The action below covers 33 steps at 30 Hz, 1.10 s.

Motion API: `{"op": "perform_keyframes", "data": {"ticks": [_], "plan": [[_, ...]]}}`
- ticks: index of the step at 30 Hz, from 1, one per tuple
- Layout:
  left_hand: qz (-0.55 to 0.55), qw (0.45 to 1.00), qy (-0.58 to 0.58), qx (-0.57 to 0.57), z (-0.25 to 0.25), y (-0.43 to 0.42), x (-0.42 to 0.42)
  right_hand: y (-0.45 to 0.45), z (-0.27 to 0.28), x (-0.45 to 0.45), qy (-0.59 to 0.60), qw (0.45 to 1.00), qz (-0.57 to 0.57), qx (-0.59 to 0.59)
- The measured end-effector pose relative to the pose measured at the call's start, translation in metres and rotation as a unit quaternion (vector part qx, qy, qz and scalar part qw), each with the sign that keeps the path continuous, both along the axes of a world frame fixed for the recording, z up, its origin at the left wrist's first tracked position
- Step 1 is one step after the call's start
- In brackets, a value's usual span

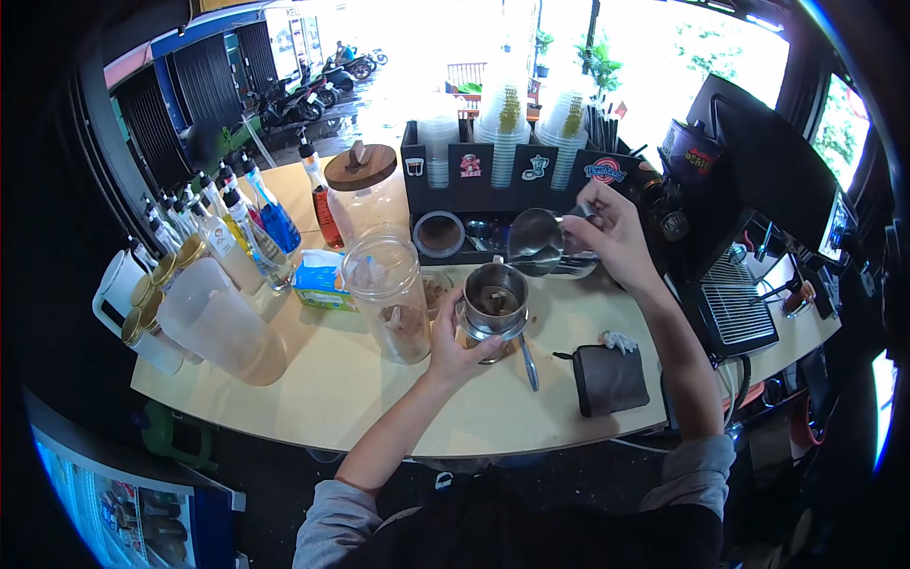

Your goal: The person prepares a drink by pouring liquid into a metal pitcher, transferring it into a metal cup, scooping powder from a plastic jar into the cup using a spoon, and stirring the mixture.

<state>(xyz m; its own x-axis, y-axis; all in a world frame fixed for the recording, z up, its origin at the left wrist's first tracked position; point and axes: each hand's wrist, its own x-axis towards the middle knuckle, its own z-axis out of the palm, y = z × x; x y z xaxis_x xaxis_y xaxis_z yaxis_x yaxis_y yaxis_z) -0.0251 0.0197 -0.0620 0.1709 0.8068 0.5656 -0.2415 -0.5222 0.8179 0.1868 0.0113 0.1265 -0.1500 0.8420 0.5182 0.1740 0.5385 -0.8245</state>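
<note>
My left hand [458,343] is wrapped round the side of a metal drip filter [495,296], which sits on top of a glass and has dark contents inside. Raised to the right, my right hand [607,230] grips a metal pitcher [536,241] by its handle, tilted just above and beside the filter. A spoon [530,364] lies on the table right of the glass. Close to my left hand stands an open clear jar [389,303] with brown contents low in it.
Syrup bottles [275,223] and a plastic jug [223,322] stand at the left, beside a tissue pack [324,280]. Behind are a wooden-lidded jar [365,194] and a black cup organizer [441,204]. A dark pouch [609,381] and an espresso machine [737,303] are at the right.
</note>
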Motion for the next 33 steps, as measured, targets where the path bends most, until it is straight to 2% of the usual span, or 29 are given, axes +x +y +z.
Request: {"op": "perform_keyframes", "data": {"ticks": [1,4,5,7,10,21,24,26,27,28,29,31,33], "plan": [[-0.001,1.000,0.000,-0.001,0.000,-0.001,0.000,0.000,-0.008,0.008,0.000,1.000,-0.001,-0.001],[0.001,1.000,-0.001,-0.005,0.001,-0.001,0.000,0.006,-0.047,0.032,0.099,0.991,-0.075,-0.043],[0.003,1.000,0.001,-0.012,0.000,-0.001,0.000,0.008,-0.062,0.038,0.100,0.991,-0.075,-0.043],[0.004,1.000,0.004,-0.018,0.000,-0.001,0.000,0.013,-0.096,0.053,0.178,0.973,-0.100,-0.105],[0.011,1.000,0.003,-0.010,-0.001,0.000,0.000,0.029,-0.150,0.072,0.251,0.956,-0.098,-0.116],[0.003,1.000,-0.018,-0.004,-0.003,0.000,0.002,0.039,-0.213,0.079,0.376,0.910,-0.083,-0.157],[0.011,1.000,-0.004,0.006,-0.003,0.001,0.001,0.034,-0.216,0.082,0.320,0.928,-0.092,-0.170],[0.006,1.000,-0.006,0.004,-0.006,0.003,0.001,0.016,-0.195,0.068,0.147,0.954,-0.242,-0.094],[0.004,1.000,-0.007,0.002,-0.007,0.003,0.001,0.005,-0.181,0.063,0.147,0.954,-0.243,-0.093],[0.004,1.000,-0.008,0.004,-0.006,0.004,0.001,-0.008,-0.166,0.057,-0.010,0.957,-0.289,0.019],[0.004,1.000,-0.009,0.006,-0.006,0.003,0.001,-0.019,-0.158,0.052,-0.167,0.922,-0.323,0.131],[0.006,1.000,-0.012,0.009,-0.006,0.004,0.001,-0.039,-0.163,0.039,-0.241,0.960,-0.139,0.041],[0.009,1.000,-0.011,0.006,-0.008,0.003,0.002,-0.052,-0.158,0.022,-0.423,0.906,-0.031,0.012]]}}
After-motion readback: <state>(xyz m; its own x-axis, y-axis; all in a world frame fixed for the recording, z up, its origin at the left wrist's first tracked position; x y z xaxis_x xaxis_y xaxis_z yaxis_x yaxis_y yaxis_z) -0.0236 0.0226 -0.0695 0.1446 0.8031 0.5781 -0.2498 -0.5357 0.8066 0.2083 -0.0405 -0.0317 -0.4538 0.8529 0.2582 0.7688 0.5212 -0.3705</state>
